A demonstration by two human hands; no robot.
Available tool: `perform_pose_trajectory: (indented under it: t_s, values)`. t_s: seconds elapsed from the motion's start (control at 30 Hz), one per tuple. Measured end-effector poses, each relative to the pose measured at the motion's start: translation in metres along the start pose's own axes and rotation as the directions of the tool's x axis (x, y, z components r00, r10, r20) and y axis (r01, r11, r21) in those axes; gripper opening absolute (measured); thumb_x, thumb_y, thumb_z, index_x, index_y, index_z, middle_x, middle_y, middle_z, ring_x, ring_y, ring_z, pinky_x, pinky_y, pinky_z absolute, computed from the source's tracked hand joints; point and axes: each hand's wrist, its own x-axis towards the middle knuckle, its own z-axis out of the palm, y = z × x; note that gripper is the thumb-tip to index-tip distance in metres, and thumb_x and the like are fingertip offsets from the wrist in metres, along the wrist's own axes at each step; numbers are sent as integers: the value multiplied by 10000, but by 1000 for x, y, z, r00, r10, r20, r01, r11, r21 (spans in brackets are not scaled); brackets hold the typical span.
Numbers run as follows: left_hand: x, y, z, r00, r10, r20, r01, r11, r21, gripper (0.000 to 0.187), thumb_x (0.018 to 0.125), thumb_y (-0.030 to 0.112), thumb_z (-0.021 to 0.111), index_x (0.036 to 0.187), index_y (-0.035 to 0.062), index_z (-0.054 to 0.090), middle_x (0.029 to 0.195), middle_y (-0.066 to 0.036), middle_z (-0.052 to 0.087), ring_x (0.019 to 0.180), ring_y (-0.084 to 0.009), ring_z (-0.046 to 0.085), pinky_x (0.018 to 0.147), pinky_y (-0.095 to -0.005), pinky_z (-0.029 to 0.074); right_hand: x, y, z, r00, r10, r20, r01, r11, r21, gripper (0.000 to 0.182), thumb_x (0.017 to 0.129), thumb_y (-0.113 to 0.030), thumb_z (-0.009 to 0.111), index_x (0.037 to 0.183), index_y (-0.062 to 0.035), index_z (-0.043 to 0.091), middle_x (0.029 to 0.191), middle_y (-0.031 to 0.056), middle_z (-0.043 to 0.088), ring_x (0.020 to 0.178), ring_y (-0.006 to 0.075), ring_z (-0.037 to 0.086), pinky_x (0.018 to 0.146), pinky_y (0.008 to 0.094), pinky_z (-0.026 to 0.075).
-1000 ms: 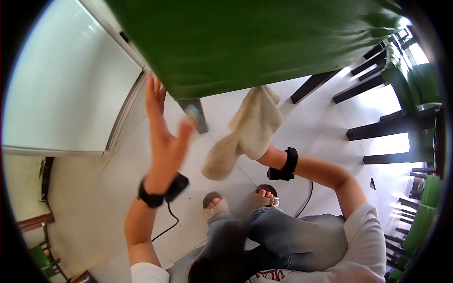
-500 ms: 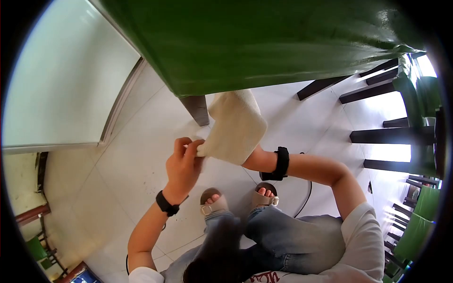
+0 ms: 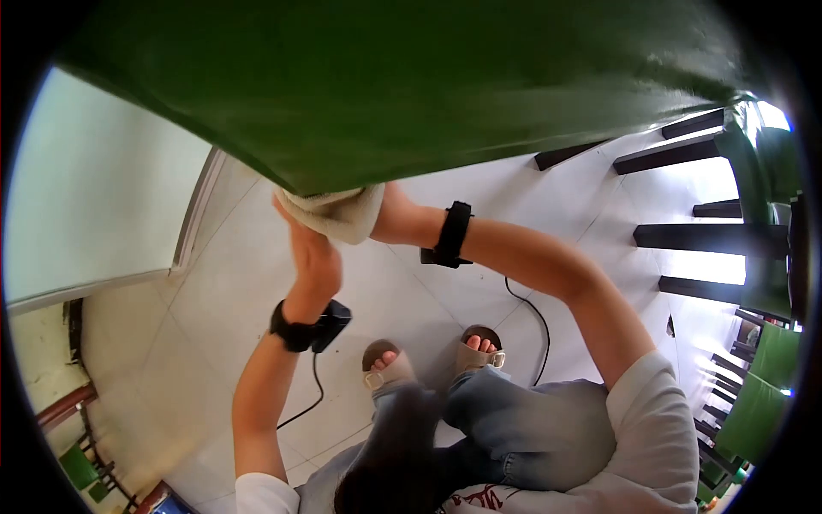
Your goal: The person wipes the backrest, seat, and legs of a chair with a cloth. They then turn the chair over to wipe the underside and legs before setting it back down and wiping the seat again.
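Note:
A cream-coloured cloth (image 3: 342, 216) is bunched just under the front corner of the green-covered table (image 3: 411, 103), where the dark table leg stood in view before. My left hand (image 3: 313, 257) presses against the cloth's left side, its wrist bent and its fingertips hidden by cloth and table edge. On the right side, my right hand (image 3: 396, 212) is closed about the cloth, with most of its fingers out of sight behind it. Both wrists carry black straps with small boxes.
Pale floor tiles (image 3: 411, 295) lie below, with my sandalled feet (image 3: 479, 349) on them. Black cables hang from the wrist boxes. Dark stool legs (image 3: 711, 237) stand to the right, and a white panel (image 3: 94, 188) rises at left.
Both hands have moved up and left with the cloth to the table corner. The cloth, spread out before, is now bunched and covers where the leg showed.

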Motion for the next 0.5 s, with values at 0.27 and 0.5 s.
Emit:
perform_pose_trajectory:
  t_s: [0.27, 0.5]
  values:
    - [-97, -94, 34, 851, -465, 243, 524, 768, -369, 569, 954, 399, 365, 1372, 28, 261, 1374, -78, 330, 1237, -177, 333, 1032, -327, 261, -40, 66, 3, 989, 31, 143, 24, 930, -367, 208, 775, -129, 643, 959, -54, 582, 975, 61, 585, 871, 203, 554, 699, 330, 466]
    - [-77, -82, 53, 860, -442, 255, 510, 721, -469, 537, 936, 361, 390, 1336, 27, 259, 1337, -83, 327, 1208, -172, 324, 1022, -312, 255, -79, 100, -8, 814, 544, 202, -504, 836, -219, 432, 824, -159, 591, 1218, -61, 444, 1188, 143, 509, 1086, 272, 488, 898, 371, 414]
